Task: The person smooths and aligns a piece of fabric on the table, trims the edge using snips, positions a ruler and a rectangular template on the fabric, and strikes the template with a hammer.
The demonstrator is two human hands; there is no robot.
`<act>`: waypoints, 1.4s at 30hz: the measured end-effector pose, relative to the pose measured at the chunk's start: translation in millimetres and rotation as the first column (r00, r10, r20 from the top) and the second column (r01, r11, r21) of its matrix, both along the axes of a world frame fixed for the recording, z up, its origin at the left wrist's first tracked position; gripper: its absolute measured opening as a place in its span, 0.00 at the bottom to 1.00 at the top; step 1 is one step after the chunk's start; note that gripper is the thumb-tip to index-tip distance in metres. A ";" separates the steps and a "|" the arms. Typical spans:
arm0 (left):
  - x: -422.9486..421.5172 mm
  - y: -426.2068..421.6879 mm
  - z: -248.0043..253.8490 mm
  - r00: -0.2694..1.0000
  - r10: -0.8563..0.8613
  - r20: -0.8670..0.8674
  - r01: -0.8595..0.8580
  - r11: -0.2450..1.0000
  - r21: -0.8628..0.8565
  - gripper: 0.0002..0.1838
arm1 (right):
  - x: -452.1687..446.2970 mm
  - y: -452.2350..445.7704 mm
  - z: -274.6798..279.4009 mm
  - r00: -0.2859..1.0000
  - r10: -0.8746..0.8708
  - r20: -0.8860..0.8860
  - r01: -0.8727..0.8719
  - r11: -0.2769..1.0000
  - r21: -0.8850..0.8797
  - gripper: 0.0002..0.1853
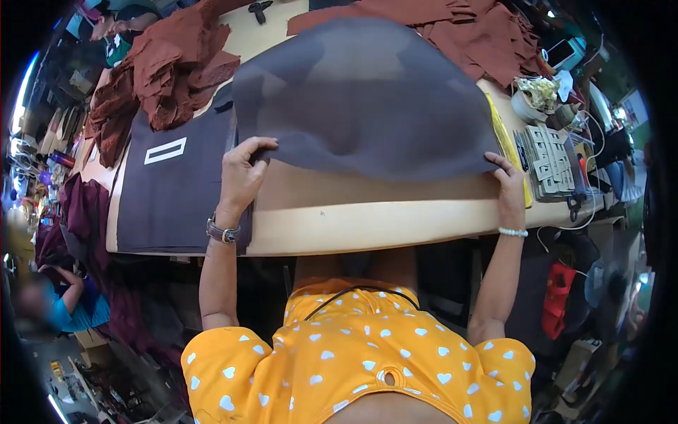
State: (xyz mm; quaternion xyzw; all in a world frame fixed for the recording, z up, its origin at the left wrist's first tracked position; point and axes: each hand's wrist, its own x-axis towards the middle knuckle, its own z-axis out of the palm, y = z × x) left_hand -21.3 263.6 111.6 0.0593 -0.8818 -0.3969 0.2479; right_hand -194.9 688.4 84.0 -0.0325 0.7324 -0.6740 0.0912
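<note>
A large dark grey sheet of thin fabric (374, 106) is spread in the air over the table, its near edge lifted and curved. My left hand (244, 169) pinches its near left corner between thumb and fingers. At the near right corner my right hand (507, 180) grips the same sheet with its fingertips. To the left of my left hand lies a flat stack of dark fabric pieces (183, 201) with a white rectangular frame (165, 150) on top.
Reddish-brown fabric is heaped at the back left (166, 63) and back right (487, 39). At right are a yellow strip (503, 134), pale slotted pieces (549, 159) and a white bowl (530, 106). The table's front edge (353, 244) is near me. Another person (67, 300) is at far left.
</note>
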 end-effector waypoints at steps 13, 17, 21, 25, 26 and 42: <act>-12.9 51.2 2.9 0.860 -0.362 0.358 0.414 0.907 -0.077 0.22 | 21.8 42.0 -6.7 0.986 -0.049 -0.157 0.054 0.998 0.027 0.19; -67.9 78.2 -38.3 0.968 -0.178 0.174 0.244 0.817 -0.522 0.22 | 2.0 -0.5 21.8 0.961 0.053 -0.273 -0.068 0.997 -0.045 0.25; -92.6 92.1 -42.5 0.963 -0.127 0.239 0.259 0.690 -0.675 0.15 | 4.1 -78.4 45.5 0.892 0.231 -0.388 -0.200 0.973 0.119 0.22; -106.7 89.1 -34.6 0.978 -0.022 0.206 0.106 0.907 -0.407 0.16 | 27.0 -148.8 35.7 0.804 0.452 -0.386 -0.314 0.874 0.371 0.15; -110.6 81.3 -35.4 0.984 -0.033 0.174 0.099 0.918 -0.385 0.15 | 32.5 -161.7 27.5 0.719 0.514 -0.469 -0.358 0.851 0.384 0.13; -133.3 70.9 -76.4 0.977 0.045 -0.208 -0.140 0.872 -0.469 0.13 | 224.4 -245.7 66.4 -0.071 0.885 -0.460 -0.939 0.096 0.331 0.27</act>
